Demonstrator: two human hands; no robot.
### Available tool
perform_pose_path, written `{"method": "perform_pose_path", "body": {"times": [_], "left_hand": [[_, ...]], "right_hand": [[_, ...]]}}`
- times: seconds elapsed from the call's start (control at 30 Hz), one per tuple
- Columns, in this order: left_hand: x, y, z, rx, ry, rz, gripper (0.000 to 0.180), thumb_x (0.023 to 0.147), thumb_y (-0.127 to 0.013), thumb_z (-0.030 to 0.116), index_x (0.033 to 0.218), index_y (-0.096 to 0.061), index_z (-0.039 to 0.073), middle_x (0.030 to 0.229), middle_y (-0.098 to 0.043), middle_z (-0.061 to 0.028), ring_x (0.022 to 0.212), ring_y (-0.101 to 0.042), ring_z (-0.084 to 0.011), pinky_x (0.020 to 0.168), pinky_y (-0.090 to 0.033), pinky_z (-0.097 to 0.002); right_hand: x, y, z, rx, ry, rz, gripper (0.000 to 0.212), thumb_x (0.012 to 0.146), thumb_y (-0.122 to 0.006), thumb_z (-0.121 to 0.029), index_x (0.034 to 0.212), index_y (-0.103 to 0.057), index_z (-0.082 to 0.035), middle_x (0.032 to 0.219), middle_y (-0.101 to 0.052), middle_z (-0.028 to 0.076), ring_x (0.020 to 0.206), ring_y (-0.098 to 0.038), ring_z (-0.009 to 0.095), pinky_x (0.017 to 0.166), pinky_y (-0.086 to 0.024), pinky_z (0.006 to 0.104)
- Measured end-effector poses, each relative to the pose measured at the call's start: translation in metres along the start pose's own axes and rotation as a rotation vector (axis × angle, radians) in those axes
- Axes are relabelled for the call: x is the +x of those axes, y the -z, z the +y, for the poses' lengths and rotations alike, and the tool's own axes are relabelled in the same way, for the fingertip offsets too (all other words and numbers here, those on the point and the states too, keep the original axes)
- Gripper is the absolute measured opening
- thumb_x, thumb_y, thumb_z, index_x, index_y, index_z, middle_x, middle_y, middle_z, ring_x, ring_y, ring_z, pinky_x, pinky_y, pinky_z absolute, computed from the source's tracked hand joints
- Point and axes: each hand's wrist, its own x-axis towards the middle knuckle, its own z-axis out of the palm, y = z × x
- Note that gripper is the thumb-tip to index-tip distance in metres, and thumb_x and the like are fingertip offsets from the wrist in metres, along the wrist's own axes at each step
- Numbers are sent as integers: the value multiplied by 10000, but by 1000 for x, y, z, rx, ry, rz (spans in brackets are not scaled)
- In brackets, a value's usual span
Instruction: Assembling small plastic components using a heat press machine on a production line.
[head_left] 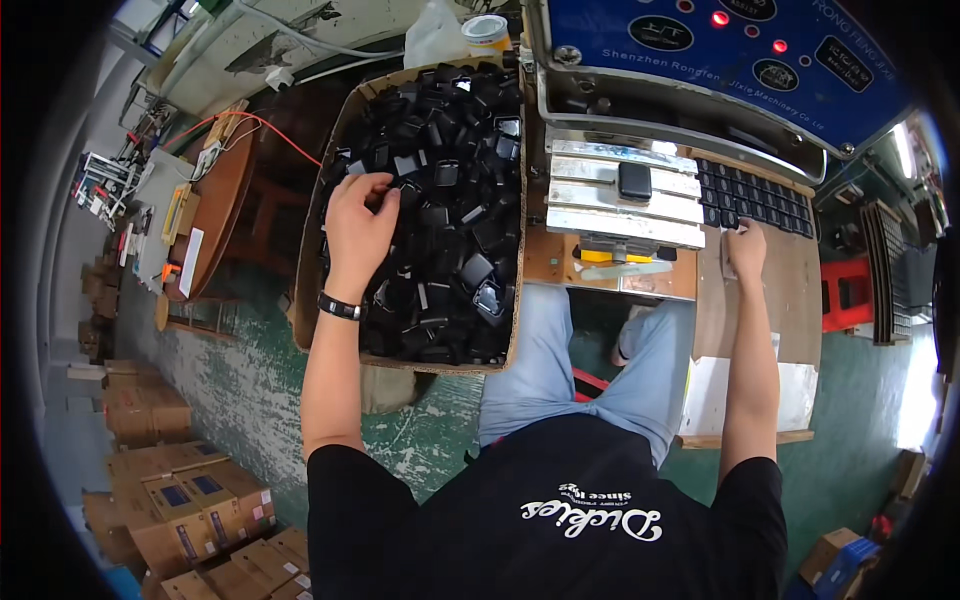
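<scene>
Here, a deep brown cardboard box (308,300) brims with loose, glossy black plastic cases (437,215). The bare left hand (361,225) is over its left side, grip slightly parted, any hold unclear. Centrally, one black rounded-square case (635,181) lies on a slatted silver metal plate (600,222). Rightward, the bare right hand (747,250), fingers bunched, meets neatly rowed black pieces (760,200); I cannot tell whether it grasps one.

A worn green floor (240,385) runs beneath a red stool (843,271).
</scene>
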Motion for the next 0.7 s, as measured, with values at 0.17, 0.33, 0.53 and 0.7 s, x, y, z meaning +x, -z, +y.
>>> {"method": "perform_pose_path", "body": {"times": [0.17,0.33,0.53,0.7], "left_hand": [[7,0,-12,441,-225,-78,212,846,-798,152,1014,-794,24,1034,-759,-84,869,-661,-312,815,-558,-377],[8,-12,-12,472,-194,-128,193,839,-767,143,985,-776,18,1067,-767,-93,878,-659,-349,835,-559,-399],[-4,-27,24,-17,-205,-54,182,871,-745,25,1047,-712,-7,1076,-727,-87,856,-648,-271,818,-538,-316],[-14,-26,55,-325,32,-166,156,913,-741,-16,1060,-691,-4,1076,-708,-67,864,-630,-180,822,-522,-271]], "right_hand": [[-13,19,-13,77,-221,-119,460,920,-664,-166,1333,-697,35,1007,-785,184,762,-738,327,720,-596,395],[-38,63,-55,451,-211,-179,403,955,-689,-147,1330,-707,1,876,-703,82,677,-657,170,595,-517,286],[-62,128,-154,990,239,-210,322,1028,-682,-40,1348,-700,-2,887,-684,23,673,-590,77,595,-481,211],[-92,148,-230,1158,400,-430,248,990,-706,-52,1234,-731,-15,880,-683,38,676,-597,88,615,-509,211]]}}
